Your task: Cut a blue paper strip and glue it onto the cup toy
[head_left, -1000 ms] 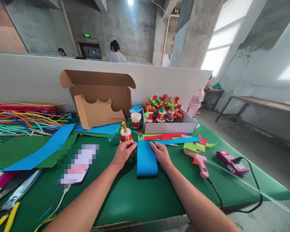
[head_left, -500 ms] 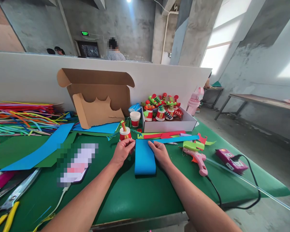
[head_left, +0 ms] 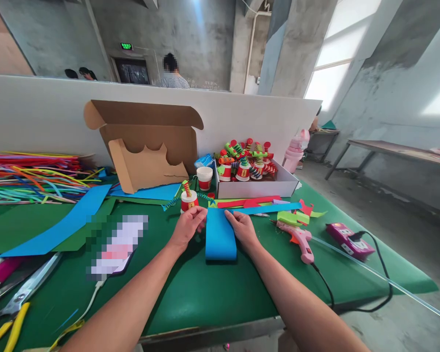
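A wide strip of blue paper, bent over into a loop with its rounded fold toward me, is between my hands. My left hand pinches its upper left edge, fingers closed. On the upper right edge, my right hand grips the paper between thumb and fingers. Just beyond my left hand stands a red and white paper cup figure with folded green paper arms and a striped neck. A narrow blue paper strip stretches right from behind my right hand.
A white box holds several cup figures. Right lie a pink glue gun and a purple power block. Left are a phone, scissors and paper strips. An open cardboard box leans against the white partition.
The view has tilted slightly. Both hands keep hold of the folded blue paper, and its loop looks almost the same.
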`<state>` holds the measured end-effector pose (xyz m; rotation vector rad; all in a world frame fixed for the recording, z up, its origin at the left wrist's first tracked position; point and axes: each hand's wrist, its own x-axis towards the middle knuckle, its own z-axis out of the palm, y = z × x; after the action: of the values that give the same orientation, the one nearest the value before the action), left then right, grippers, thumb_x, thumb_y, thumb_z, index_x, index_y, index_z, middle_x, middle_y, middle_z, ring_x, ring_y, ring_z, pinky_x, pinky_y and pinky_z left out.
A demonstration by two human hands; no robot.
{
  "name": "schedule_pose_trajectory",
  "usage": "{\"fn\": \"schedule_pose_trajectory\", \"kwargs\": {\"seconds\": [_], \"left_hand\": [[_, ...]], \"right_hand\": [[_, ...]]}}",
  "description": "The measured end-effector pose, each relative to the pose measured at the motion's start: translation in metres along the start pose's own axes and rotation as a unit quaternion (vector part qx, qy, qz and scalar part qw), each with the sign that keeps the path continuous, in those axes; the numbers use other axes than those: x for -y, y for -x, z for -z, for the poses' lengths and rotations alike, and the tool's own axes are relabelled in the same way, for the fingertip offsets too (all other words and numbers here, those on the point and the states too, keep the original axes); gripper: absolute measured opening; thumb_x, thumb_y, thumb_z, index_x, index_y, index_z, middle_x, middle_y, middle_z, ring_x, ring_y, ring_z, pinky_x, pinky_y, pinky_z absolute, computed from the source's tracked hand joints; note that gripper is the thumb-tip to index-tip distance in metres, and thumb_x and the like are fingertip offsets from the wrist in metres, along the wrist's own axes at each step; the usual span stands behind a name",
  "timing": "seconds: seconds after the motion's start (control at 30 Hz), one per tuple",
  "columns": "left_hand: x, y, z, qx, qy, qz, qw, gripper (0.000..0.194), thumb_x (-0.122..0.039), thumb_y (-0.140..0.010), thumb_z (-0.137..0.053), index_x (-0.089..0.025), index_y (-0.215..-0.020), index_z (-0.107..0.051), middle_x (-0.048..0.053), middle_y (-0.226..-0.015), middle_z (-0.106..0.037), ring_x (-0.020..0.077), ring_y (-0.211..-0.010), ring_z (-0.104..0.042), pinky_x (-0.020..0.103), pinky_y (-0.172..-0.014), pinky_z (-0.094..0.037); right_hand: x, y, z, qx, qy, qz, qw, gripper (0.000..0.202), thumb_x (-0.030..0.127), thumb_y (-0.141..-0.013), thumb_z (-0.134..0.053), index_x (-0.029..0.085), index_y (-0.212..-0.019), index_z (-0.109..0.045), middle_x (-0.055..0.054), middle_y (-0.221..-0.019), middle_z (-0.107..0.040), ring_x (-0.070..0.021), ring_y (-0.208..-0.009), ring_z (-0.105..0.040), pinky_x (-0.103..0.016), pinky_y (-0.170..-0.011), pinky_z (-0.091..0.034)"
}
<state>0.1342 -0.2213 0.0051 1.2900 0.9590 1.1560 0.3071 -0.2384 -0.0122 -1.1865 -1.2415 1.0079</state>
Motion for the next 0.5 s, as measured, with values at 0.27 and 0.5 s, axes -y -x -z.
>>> {"fn": "schedule_pose_trajectory", "kwargs": {"seconds": [0.27, 0.5], "left_hand": [[0.0027, 0.0004, -0.0003, 0.025, -0.059, 0.005, 0.998, 0.039, -0.051, -0.061, -0.072, -0.02, -0.06, -0.049, -0.007, -0.052, -0.046, 0.0096, -0.05, -0.044, 0.022, -0.047, -0.035], [0.0055, -0.0008, 0.0019, 0.021, -0.063, -0.009, 0.998, 0.034, -0.049, -0.064, -0.071, -0.019, -0.062, -0.054, -0.006, -0.051, -0.049, 0.0096, -0.049, -0.043, 0.022, -0.047, -0.034]], "right_hand": [[0.0016, 0.0021, -0.0017, 0.033, 0.031, 0.017, 0.999, 0.056, 0.068, -0.072, -0.06, 0.023, -0.052, -0.033, 0.005, -0.054, -0.028, -0.0091, -0.052, -0.022, -0.025, -0.044, -0.018], [0.0004, 0.0031, -0.0015, 0.035, -0.034, -0.005, 0.999, 0.054, 0.064, -0.068, -0.069, 0.022, -0.054, -0.037, 0.006, -0.054, -0.031, -0.009, -0.052, -0.024, -0.023, -0.044, -0.021]]}}
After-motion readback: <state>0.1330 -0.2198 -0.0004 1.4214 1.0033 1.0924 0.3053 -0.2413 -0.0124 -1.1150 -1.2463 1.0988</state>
